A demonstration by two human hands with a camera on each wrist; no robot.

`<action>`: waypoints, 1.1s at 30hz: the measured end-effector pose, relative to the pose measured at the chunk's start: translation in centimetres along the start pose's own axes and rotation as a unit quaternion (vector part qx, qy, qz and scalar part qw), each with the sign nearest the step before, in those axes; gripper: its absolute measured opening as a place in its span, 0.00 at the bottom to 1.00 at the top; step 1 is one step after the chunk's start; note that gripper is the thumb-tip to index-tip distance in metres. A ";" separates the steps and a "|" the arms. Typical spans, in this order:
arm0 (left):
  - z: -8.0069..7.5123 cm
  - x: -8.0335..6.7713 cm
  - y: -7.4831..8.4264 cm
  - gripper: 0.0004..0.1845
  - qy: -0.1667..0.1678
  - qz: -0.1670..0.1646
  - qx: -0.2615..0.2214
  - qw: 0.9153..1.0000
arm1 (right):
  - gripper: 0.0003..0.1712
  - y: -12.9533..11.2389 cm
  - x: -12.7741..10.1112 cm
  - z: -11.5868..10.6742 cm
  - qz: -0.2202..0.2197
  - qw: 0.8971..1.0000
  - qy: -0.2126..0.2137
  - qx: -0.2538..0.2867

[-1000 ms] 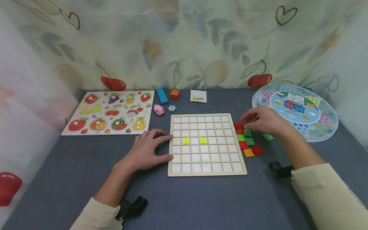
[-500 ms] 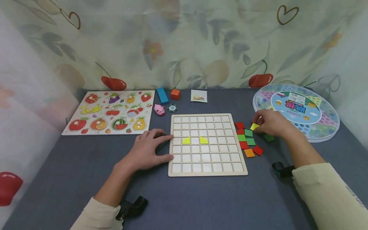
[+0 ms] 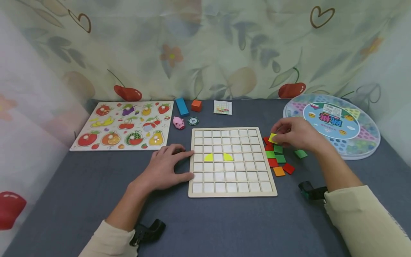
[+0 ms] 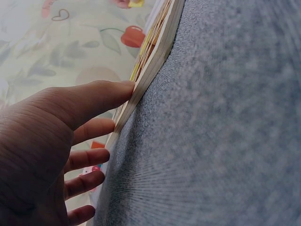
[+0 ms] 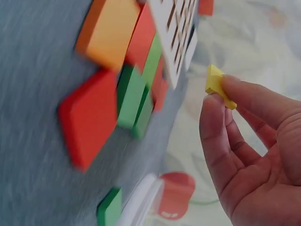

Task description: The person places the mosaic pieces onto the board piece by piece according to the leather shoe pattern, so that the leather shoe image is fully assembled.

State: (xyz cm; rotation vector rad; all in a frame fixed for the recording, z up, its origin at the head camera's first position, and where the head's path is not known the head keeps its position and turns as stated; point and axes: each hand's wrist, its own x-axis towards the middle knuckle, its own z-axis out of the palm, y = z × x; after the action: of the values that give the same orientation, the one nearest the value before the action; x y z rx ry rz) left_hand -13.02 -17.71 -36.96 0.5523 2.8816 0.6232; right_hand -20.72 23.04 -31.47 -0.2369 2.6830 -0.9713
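A light wooden grid board [image 3: 232, 195] with white cells lies mid-table. Two yellow rounded-corner pieces [image 3: 228, 157] sit in one of its rows, with one cell between them. My left hand [image 3: 164, 167] rests on the table with thumb and index fingertips at the board's left edge, fingers spread. Thumb and index finger of my right hand [image 3: 297, 134] pinch a small yellow tile [image 5: 216, 87], held up off the table just right of the board. Below that hand lie loose red, green and orange tiles [image 3: 279, 171], several of them against the board's right edge.
A fruit picture board [image 3: 122, 125] lies at the back left. Beside it are a blue block [image 3: 181, 107], an orange block [image 3: 196, 105], a pink pig [image 3: 178, 123] and a chip [image 3: 193, 121]. Behind the grid is a small card [image 3: 223, 107]; a round clear case [image 3: 350, 145] stands back right.
My right hand took up a yellow tile from the right-hand pile, then moved left with it toward the board. My left hand has stayed at the board's edge.
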 end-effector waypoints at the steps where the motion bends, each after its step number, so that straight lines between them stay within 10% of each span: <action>1: 0.0 0.0 0.0 0.38 0.000 0.000 0.000 1.000 | 0.14 -0.4 0.0 0.2 -0.001 1.000 0.000 0.005; 23: 0.0 0.1 0.0 0.39 0.003 0.004 -0.001 1.000 | 0.08 -8.0 0.8 6.9 -0.081 0.984 -0.123 0.099; 33: -0.1 0.1 0.0 0.38 0.002 0.002 0.001 1.000 | 0.07 -9.8 1.3 9.7 -0.108 0.981 -0.159 0.019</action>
State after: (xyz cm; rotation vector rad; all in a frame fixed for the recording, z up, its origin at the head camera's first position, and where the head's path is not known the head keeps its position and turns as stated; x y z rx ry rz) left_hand -13.10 -17.74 -36.87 0.5579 2.8852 0.6221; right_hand -18.40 9.43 -32.55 -0.6296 2.3796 -0.9502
